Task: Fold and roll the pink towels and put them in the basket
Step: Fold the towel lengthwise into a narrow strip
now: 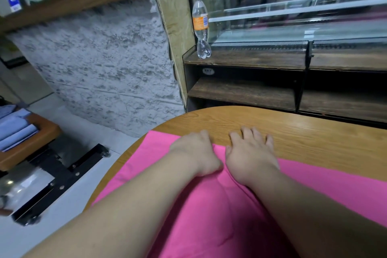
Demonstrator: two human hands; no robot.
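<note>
table: bare wood ahead; you can slide there
shelf: blocks you behind it; bottle on top

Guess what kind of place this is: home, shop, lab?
Probably a shop or storeroom, not certain. Clues: glass display case over dark wooden shelves, and a grey shaggy rug propped upright beside it.

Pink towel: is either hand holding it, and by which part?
The right hand lies flat across the far edge of the towel, holding nothing. The left hand curls its fingers at that edge; whether it grips the cloth cannot be told.
</note>
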